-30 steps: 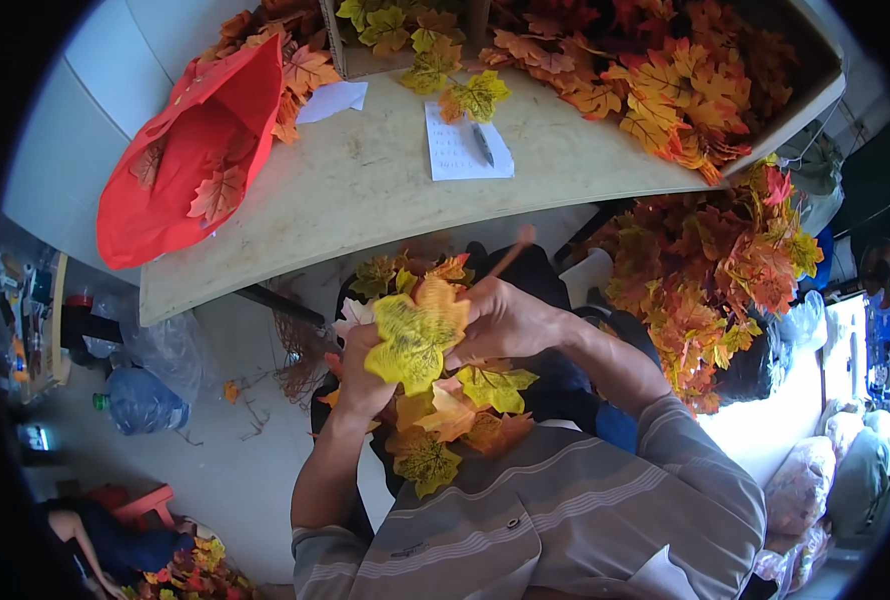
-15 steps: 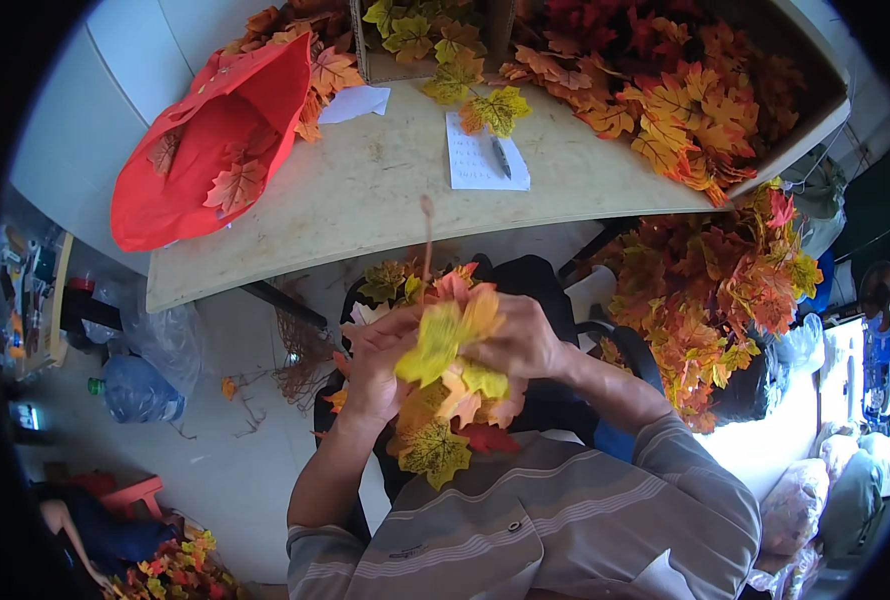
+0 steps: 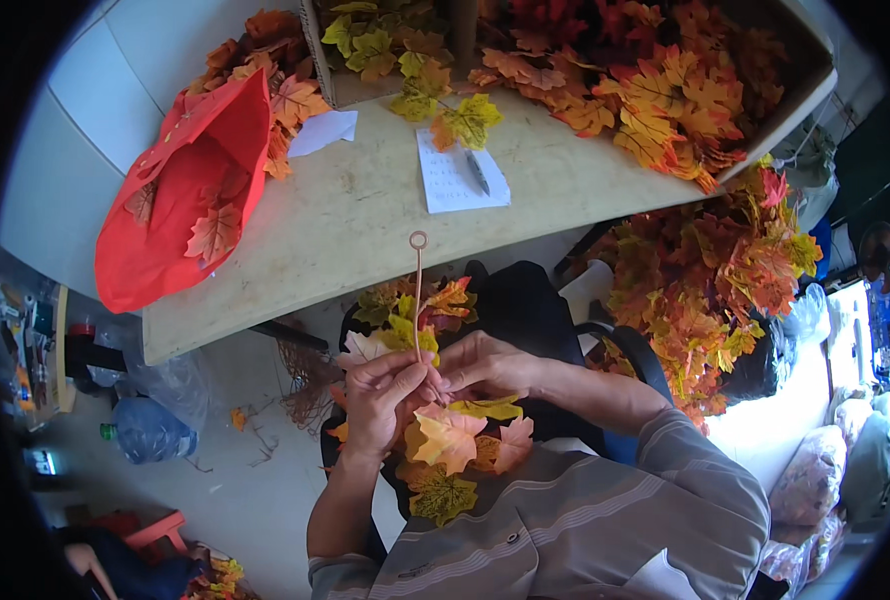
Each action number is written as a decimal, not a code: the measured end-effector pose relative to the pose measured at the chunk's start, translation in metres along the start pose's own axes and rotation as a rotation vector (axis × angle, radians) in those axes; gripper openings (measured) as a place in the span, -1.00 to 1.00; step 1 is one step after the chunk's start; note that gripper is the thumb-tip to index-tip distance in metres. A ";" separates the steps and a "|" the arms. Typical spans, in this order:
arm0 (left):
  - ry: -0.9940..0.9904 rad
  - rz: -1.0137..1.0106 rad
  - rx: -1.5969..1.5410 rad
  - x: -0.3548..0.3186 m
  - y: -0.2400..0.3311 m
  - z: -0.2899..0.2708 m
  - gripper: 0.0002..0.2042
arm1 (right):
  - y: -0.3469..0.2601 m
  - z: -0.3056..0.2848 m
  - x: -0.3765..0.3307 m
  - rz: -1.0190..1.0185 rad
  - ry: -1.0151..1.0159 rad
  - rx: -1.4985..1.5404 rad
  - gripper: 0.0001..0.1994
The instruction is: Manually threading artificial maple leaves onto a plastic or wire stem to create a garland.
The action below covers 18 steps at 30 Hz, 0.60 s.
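Note:
My left hand [image 3: 383, 405] is closed, its thumb and forefinger pinching a thin brown stem [image 3: 418, 300] that stands upright and ends in a small ring. Close beside it my right hand [image 3: 490, 365] is also closed, fingertips pressed together at the garland's stem near the left fingers; the exact spot pinched is hidden. Artificial maple leaves [image 3: 447, 438] in peach, yellow and orange hang below both hands against my shirt. Beyond the hands, more red and yellow-green leaves [image 3: 450, 298] of the same kind lie over my lap.
Ahead stands a table [image 3: 315, 235] with a red fabric bag [image 3: 135, 250], a paper sheet [image 3: 440, 185], a pen [image 3: 478, 172] and a leaf-filled cardboard box [image 3: 815, 95]. A leaf bunch [image 3: 705, 290] hangs at the right. A blue-tinted plastic bottle [image 3: 155, 430] lies on the left floor.
The brown stem has come upright into clear view. The yellow leaf that was blurred in front of my hands has dropped below them. The view has shifted slightly.

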<state>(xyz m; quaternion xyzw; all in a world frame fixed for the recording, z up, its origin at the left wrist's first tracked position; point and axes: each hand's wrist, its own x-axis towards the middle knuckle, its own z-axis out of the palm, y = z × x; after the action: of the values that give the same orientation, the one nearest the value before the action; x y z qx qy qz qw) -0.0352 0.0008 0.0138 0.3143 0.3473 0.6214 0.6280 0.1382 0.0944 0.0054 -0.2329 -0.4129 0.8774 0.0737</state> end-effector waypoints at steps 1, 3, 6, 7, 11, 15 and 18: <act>0.056 0.007 -0.016 0.000 0.002 -0.001 -0.84 | -0.013 0.000 -0.002 0.011 0.079 -0.342 -0.80; 0.133 -0.016 -0.023 0.003 -0.001 -0.011 -0.86 | -0.035 0.002 -0.005 -0.131 0.095 -0.531 -0.76; 0.166 -0.011 -0.006 0.004 0.005 -0.013 -0.88 | -0.086 0.010 -0.006 -0.513 0.204 -0.991 -0.80; 0.172 -0.002 -0.001 0.004 0.006 -0.014 -0.88 | -0.104 0.012 -0.002 -0.567 0.208 -1.022 -0.80; 0.187 -0.090 -0.001 0.008 0.012 -0.017 -0.88 | -0.190 0.037 0.059 -0.795 0.293 -1.284 -0.84; 0.160 -0.073 -0.021 0.011 0.008 -0.018 -0.86 | -0.245 0.016 0.168 -1.002 0.498 -1.387 -0.82; 0.204 -0.123 -0.040 0.009 0.008 -0.017 -0.85 | -0.268 0.008 0.215 -1.080 0.680 -1.407 -0.80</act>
<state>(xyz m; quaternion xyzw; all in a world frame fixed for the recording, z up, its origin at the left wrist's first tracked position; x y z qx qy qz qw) -0.0539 0.0094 0.0104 0.2150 0.4153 0.6175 0.6325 -0.0722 0.3315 0.1380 -0.2444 -0.8551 0.1598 0.4284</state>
